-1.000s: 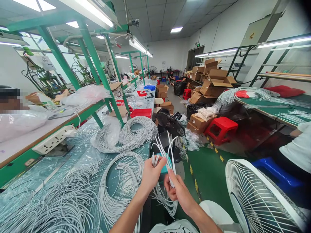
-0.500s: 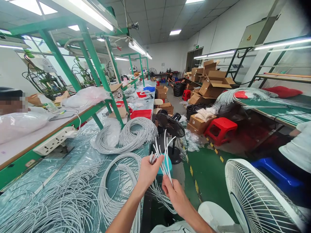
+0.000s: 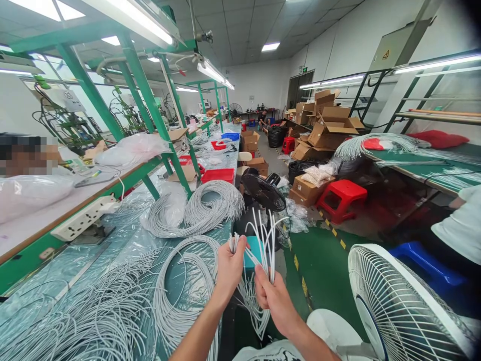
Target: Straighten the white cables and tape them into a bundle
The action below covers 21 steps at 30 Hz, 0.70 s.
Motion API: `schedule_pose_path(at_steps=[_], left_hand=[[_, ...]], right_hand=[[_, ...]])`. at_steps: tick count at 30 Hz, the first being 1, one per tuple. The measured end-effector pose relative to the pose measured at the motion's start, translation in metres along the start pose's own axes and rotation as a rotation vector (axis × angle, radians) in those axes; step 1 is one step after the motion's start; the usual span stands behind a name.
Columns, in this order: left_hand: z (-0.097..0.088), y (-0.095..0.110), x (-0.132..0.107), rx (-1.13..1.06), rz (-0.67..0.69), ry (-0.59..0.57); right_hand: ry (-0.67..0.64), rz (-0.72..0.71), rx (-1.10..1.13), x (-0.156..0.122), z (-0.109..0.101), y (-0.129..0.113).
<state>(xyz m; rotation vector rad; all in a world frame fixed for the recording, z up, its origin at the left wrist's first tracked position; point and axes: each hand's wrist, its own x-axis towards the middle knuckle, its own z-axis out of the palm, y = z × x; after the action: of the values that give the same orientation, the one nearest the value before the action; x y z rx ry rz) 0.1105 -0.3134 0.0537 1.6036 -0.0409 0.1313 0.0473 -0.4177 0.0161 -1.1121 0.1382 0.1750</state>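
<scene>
A bunch of thin white wires is up in the air between both hands, out past the edge of the desk. The left hand is closed on one set of wire ends. It pinches them between thumb and fingers, so the tips poke up side by side. The right hand is closed too, with its fingers curled round the wires a bit lower down. Above the right hand the other ends fan out and bend over (they are not lined up like the ones on the left). Below both hands the bunch hangs down in a loose loop.

Just left of the left hand is the green desk under a clear plastic sheet. A round coil of pale grey wire lies beside the left wrist. A messy heap of loose wires lies further left, and a second big coil lies beyond the hands. It looks like only this small bunch is in hand, and much more wire lies on the desk.

A black fan stands beyond the hands. A white fan with a wire cage is near the right arm.
</scene>
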Motion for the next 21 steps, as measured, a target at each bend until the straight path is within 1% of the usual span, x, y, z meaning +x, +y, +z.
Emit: schedule_pose_path(at_steps=[3,6,7,9,11,14,16,18,19,21], left_hand=[[0.003,-0.009,0.002,-0.068,-0.060,-0.029],[0.007,-0.015,0.001,-0.155,-0.147,-0.068],[0.009,-0.015,0.000,-0.177,-0.170,-0.069],[0.013,-0.015,-0.004,-0.211,-0.182,-0.034],[0.017,-0.011,-0.012,-0.224,-0.148,0.035],[0.023,-0.008,-0.025,-0.173,-0.053,0.133],[0.026,-0.008,-0.033,-0.121,0.010,0.175],[0.027,-0.010,-0.039,-0.107,0.054,0.193],[0.026,-0.010,-0.040,-0.122,0.067,0.205],[0.023,-0.007,-0.040,-0.228,0.088,0.246]], right_hand=[[0.024,-0.058,0.024,0.000,-0.001,0.003],[0.027,-0.105,0.076,0.000,-0.004,0.000],[0.026,-0.116,0.083,0.000,-0.005,-0.001],[0.041,-0.126,0.085,0.002,-0.007,-0.005],[0.079,-0.114,0.108,0.003,-0.008,-0.009],[0.139,-0.080,0.190,0.005,-0.006,-0.011],[0.150,-0.051,0.238,0.007,-0.004,-0.011],[0.167,-0.031,0.266,0.009,-0.004,-0.012],[0.185,-0.039,0.279,0.012,-0.004,-0.013],[0.232,-0.075,0.315,0.018,-0.010,-0.018]])
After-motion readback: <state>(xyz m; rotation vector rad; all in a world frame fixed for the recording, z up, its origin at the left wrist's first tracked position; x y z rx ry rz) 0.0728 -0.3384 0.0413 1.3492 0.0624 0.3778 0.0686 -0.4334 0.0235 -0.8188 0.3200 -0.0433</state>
